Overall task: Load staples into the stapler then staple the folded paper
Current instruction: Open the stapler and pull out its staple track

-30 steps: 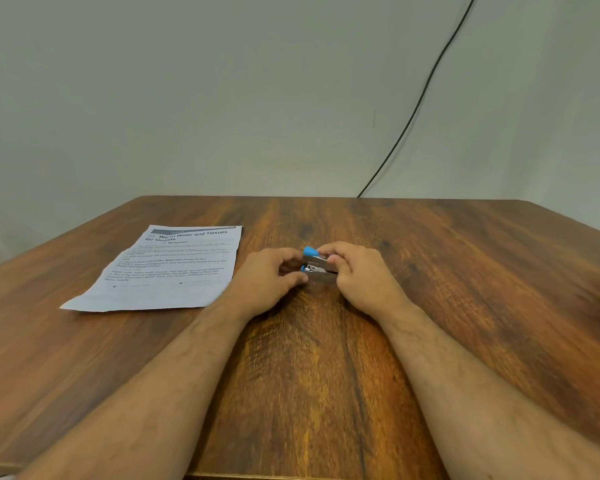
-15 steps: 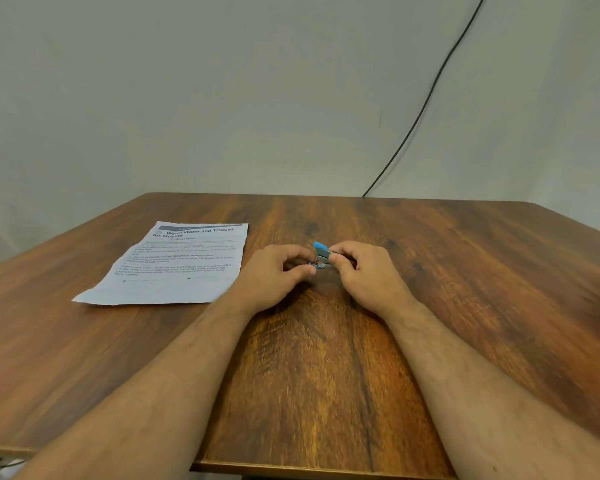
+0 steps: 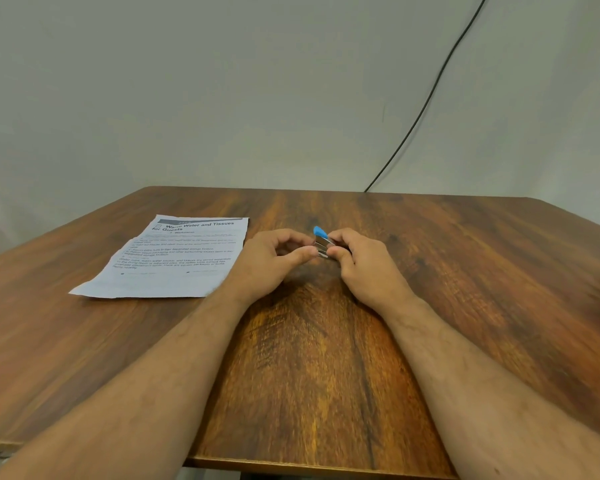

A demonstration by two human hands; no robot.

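Note:
A small stapler (image 3: 322,241) with a blue cap and metal body sits between my two hands at the middle of the wooden table (image 3: 326,358). My right hand (image 3: 364,265) grips its right end with fingertips. My left hand (image 3: 274,261) pinches at its left end with thumb and forefinger; whether staples are between those fingers is hidden. The folded printed paper (image 3: 177,258) lies flat to the left of my left hand, untouched.
A black cable (image 3: 426,98) runs down the pale wall to the table's far edge. The table's near edge runs under my forearms.
The stapler's blue cap has tilted up and the metal part shows more between my fingertips. Both hands stay at the same spot; the view has shifted slightly.

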